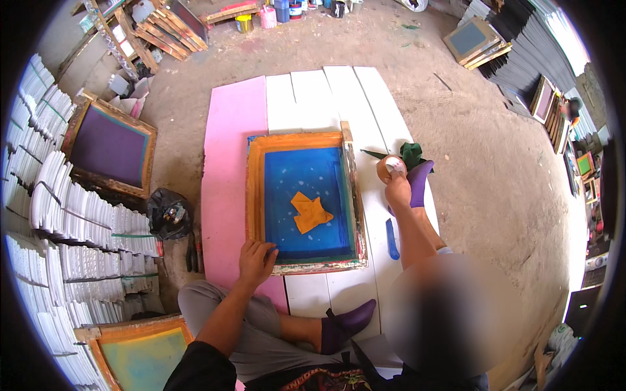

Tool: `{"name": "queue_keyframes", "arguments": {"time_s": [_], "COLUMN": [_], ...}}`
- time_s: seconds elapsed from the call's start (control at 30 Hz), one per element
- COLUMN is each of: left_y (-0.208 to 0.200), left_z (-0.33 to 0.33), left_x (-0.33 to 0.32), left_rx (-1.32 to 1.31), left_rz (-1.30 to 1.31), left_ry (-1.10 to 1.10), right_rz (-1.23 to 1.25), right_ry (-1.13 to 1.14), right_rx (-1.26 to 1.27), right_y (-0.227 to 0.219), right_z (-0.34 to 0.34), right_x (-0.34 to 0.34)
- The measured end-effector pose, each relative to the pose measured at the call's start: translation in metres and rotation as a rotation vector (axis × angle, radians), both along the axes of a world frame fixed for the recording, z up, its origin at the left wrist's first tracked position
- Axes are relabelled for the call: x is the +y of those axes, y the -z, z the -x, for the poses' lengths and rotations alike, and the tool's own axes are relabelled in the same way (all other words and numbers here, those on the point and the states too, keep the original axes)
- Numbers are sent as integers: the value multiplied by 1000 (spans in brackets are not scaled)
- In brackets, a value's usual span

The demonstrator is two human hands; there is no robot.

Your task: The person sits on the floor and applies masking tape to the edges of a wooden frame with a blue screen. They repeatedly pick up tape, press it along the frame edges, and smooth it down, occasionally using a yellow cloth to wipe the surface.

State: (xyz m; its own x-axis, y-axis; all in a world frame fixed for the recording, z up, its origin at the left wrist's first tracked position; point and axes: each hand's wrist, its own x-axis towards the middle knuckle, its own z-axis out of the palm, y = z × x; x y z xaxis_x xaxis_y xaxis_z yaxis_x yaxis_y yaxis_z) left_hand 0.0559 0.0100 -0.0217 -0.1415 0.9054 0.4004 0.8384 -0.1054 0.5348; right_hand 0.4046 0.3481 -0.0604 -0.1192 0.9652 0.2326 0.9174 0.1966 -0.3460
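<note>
The wooden frame (pixel 255 189) lies on white boards (pixel 306 98) and overlaps nothing of the pink board (pixel 228 130) that can be made out with certainty; it serves as reference. Its blue mesh (pixel 293 166) carries pale spots and a crumpled orange cloth (pixel 311 213), lying within the frame, near its middle.

Left hand (pixel 257 262): at the near-left corner of the frame, fingers bent over the edge; whether it grips or merely rests cannot be told.

Right hand (pixel 398 192): to the right of the frame, fingertips at a round brown object (pixel 383 169) with a pale interior; whether they grasp it or something inside it cannot be told.

Dark green cloth (pixel 411 154) lies right of the frame, just beyond the right hand. A blue strip (pixel 392 239) lies closer, just beside the frame's right side. A black plastic bag (pixel 168 212) stands left of the frame, well apart.
</note>
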Motion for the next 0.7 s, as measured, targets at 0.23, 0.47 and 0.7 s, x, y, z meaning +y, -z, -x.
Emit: {"name": "queue_keyframes", "arguments": {"time_s": [0.23,0.47,0.7], "left_y": [-12,-113,-126], "left_z": [-19,-103,-115], "left_x": [16,63,45], "left_rx": [-535,-1209,-998], "left_rz": [51,-71,-233], "left_ry": [-69,151,71], "right_rz": [421,785,506], "right_ry": [-403,-690,-520], "right_rx": [1118,1566,1409], "right_y": [-76,-161,-196], "right_z": [11,30,46], "right_x": [-100,-216,-269]}}
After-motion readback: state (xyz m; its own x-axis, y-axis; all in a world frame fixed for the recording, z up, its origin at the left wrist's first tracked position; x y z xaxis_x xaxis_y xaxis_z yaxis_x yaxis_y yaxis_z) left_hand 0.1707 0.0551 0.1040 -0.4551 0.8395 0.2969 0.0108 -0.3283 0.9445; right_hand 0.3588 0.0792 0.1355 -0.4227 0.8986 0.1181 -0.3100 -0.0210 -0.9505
